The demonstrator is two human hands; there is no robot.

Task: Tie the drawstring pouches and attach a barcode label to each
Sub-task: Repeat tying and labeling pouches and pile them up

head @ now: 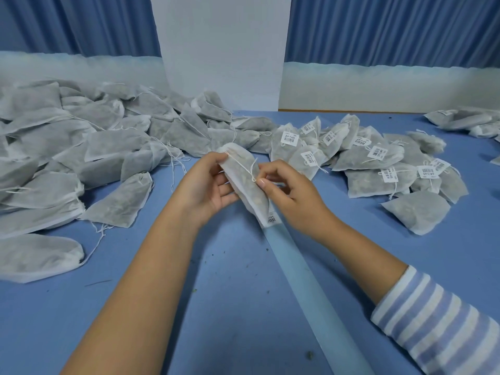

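Left hand [208, 185]: cradles grey-white mesh drawstring pouch [250, 194], thumb pressing its gathered mouth
Right hand [293, 194]: pinches thin white drawstring [253, 165] at mid-pouch
Pouch axis: mouth far-left, base near-right, between both hands above blue table [230, 293]

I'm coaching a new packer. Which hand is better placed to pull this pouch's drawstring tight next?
Right. The right hand pinches the drawstring over the pouch. The left hand holds that pouch from the side and below, so it probably serves best as the anchor.
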